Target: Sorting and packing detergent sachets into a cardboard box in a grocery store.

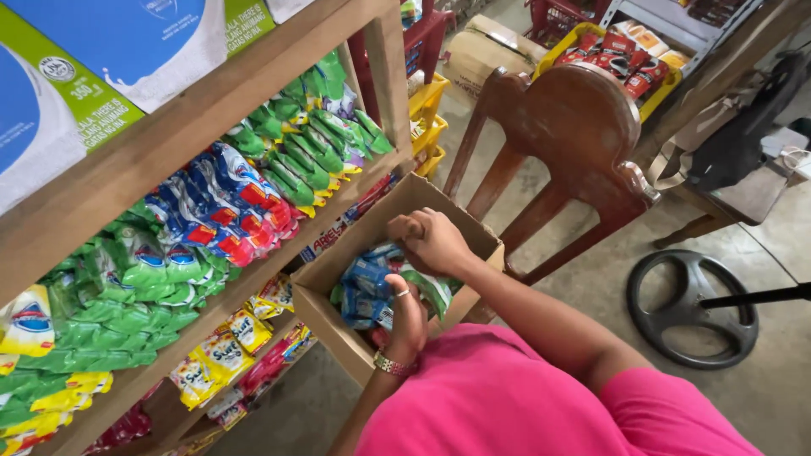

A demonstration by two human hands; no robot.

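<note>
Both hands are down in the cardboard box (334,314): the left hand (407,319), nearest, lies curled over the blue and green sachets (365,291) with its hold hidden, while the right hand (431,241) closes on something at the far wall, unclear what. Gathering sachets in flat bunches would probably suit the wooden shelf (211,127) beyond, already packed with rows.

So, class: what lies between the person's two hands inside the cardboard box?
In the head view, blue and green packets fill the box between the left hand and right hand.
</note>
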